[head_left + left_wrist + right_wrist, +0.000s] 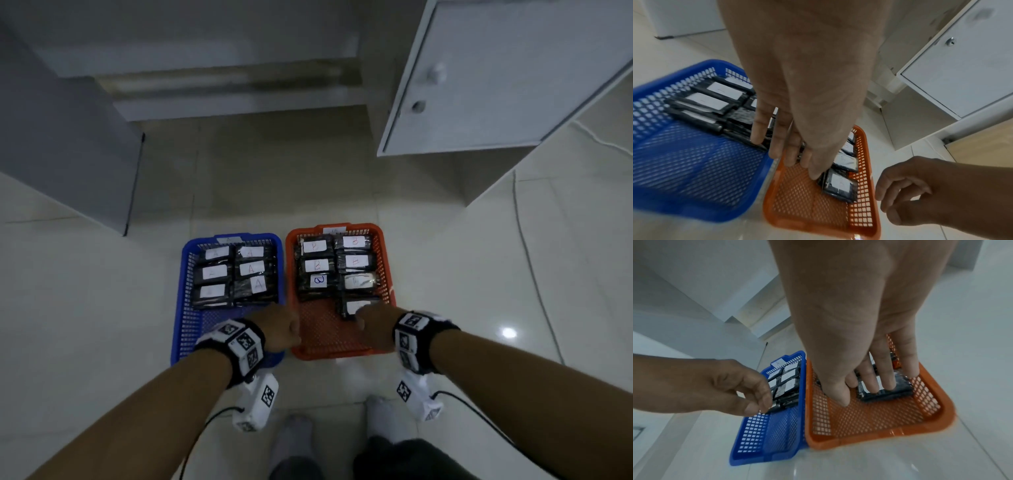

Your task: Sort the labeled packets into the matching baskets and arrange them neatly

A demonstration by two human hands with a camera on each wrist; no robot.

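Observation:
A blue basket point(178, 308) point(684, 162) point(777, 434) on the floor holds several black packets labeled A point(236, 274) in two rows at its far end. Beside it on the right, an orange basket point(322, 335) point(807, 203) point(869, 418) holds several packets labeled B point(335, 263). The nearest packet point(356, 305) point(838, 185) point(885, 395) lies alone at its right side. My left hand point(281, 329) point(789, 146) point(725, 386) hovers over the gap between the baskets and holds nothing. My right hand point(373, 329) point(869, 382) point(920, 191) hangs empty over the nearest packet; whether it touches is unclear.
A grey cabinet with an open door point(496, 85) stands at the back right, and another grey unit point(68, 137) at the back left. A cable point(527, 257) runs along the tiled floor on the right. My feet point(294, 435) are just behind the baskets.

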